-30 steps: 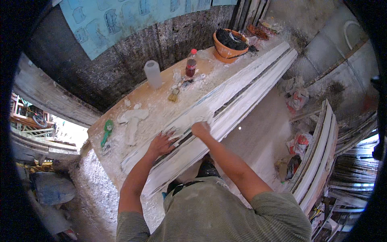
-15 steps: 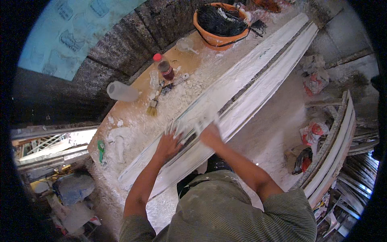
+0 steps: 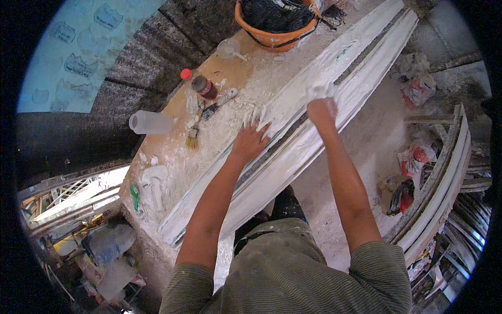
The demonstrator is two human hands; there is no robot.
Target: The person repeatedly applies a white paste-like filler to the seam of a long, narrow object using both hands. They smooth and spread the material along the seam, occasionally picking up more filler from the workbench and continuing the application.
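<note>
Long white strips (image 3: 285, 163), two.
Left hand (image 3: 250, 142) is resting wide-fingered; right hand (image 3: 322, 110) is appearing blurred (cannot tell if holding anything).

Free passage up white strips (image 3: 295, 97) beyond right hand (image 3: 322, 110), bucket (image 3: 273, 38) left
</note>
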